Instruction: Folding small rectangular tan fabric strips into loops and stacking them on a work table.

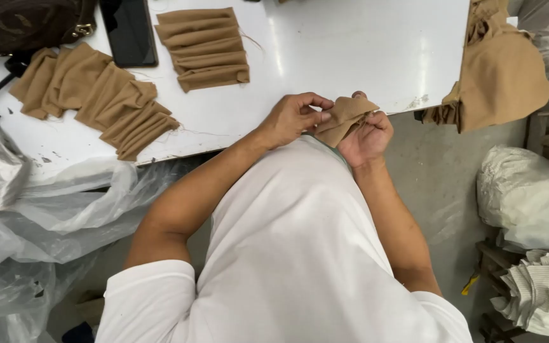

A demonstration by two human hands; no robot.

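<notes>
Both hands — left hand (293, 117), right hand (366, 136) — pinching tan cloth piece (343, 117).

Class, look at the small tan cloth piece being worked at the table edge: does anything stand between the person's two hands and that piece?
Nothing visible does. The left hand pinches the tan cloth piece from its left side, and the right hand holds it from below and behind. Both touch it directly at the white table edge.

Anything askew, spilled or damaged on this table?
Mostly tidy. The tan pile at the far corner of the table hangs over the edge, and loose threads trail from the folded stacks. Nothing looks spilled or torn.
</notes>
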